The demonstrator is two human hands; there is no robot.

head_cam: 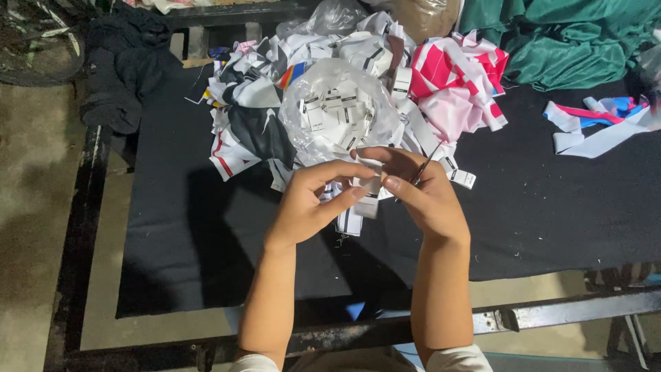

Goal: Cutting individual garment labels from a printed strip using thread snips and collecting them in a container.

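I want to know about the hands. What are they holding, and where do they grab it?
Both hands, left hand and right hand, pinch a small white label by its side edges. The right hand also carries thin scissors.

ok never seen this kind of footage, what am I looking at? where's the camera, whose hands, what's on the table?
There is no machine here. One camera sits on a person's head and looks down at their own two bare hands.

The left hand and right hand meet over a table covered in black cloth. Together they pinch a small white label strip. The right hand also holds a thin pair of snips.

Behind the hands lies a clear plastic bag of white labels, on a heap of fabric pieces in white, black, pink and red. Green cloth lies at the far right, and a few loose strips to the right.
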